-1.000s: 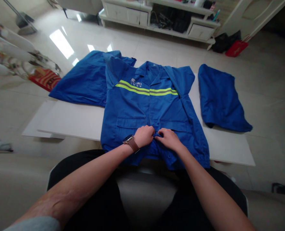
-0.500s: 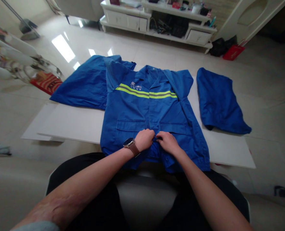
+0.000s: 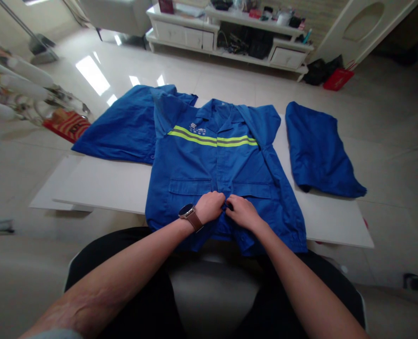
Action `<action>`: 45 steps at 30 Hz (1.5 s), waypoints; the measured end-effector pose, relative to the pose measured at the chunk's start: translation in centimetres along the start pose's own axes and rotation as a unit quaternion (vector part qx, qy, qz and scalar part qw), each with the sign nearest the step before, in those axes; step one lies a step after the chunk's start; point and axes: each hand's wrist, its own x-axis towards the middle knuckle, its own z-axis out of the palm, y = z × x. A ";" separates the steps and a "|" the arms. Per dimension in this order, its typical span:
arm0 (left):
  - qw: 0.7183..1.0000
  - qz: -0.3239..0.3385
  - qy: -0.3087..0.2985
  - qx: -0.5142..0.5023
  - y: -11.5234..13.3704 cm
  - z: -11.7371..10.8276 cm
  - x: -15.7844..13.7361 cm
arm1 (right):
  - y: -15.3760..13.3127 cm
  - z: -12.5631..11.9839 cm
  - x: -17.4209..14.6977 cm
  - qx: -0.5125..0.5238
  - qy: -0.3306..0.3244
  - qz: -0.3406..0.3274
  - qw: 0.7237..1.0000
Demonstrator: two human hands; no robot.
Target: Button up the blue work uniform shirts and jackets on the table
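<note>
A blue work jacket (image 3: 194, 162) with a yellow-and-grey reflective stripe and a white chest print lies front up, collar away from me. At its lower front opening, my left hand (image 3: 211, 207) pinches the jacket's edge; a watch (image 3: 186, 211) on a brown strap is on that wrist. Close beside it, my right hand (image 3: 242, 211) has its fingers closed on the other front edge. The fingertips almost meet over the placket, and whatever small part lies between them is hidden. Below the hands the front edges spread apart.
Folded blue garments lie on the white table (image 3: 106, 183): one at the left (image 3: 120, 127), another cloth (image 3: 322, 150) at the right. Beyond stands a white TV cabinet (image 3: 184, 35) with several items. A red bag (image 3: 339, 79) sits on the floor; a KFC bag (image 3: 67, 123) hangs left.
The hands stay at the same spot on the jacket front, with only slight finger movement at the placket. The whole view has shifted a little.
</note>
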 end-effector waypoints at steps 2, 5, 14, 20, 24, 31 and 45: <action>1.000 0.004 0.000 0.002 0.0 0.0 0.0 | 0.0 0.1 0.0 -0.004 0.001 -0.003 1.000; 1.000 0.011 0.001 0.000 -0.1 0.1 0.1 | 0.0 0.2 0.1 -0.009 0.000 -0.007 1.000; 1.000 0.018 -0.001 0.002 -0.1 -0.3 -0.1 | 0.1 0.0 0.2 -0.015 -0.011 -0.037 0.999; 1.000 0.022 -0.007 0.010 -0.1 -0.4 0.1 | 0.2 0.0 0.0 -0.028 -0.011 -0.042 0.999; 1.000 0.023 -0.005 0.017 -0.4 -0.2 0.3 | 0.2 0.4 0.0 -0.017 0.010 -0.019 1.000; 0.999 0.035 0.001 -0.030 -1.8 -0.7 0.7 | 0.7 0.4 0.3 0.084 0.011 0.013 0.996; 0.998 0.049 0.015 -0.046 -1.7 -0.6 0.8 | 1.7 0.8 0.5 0.130 0.035 -0.041 0.990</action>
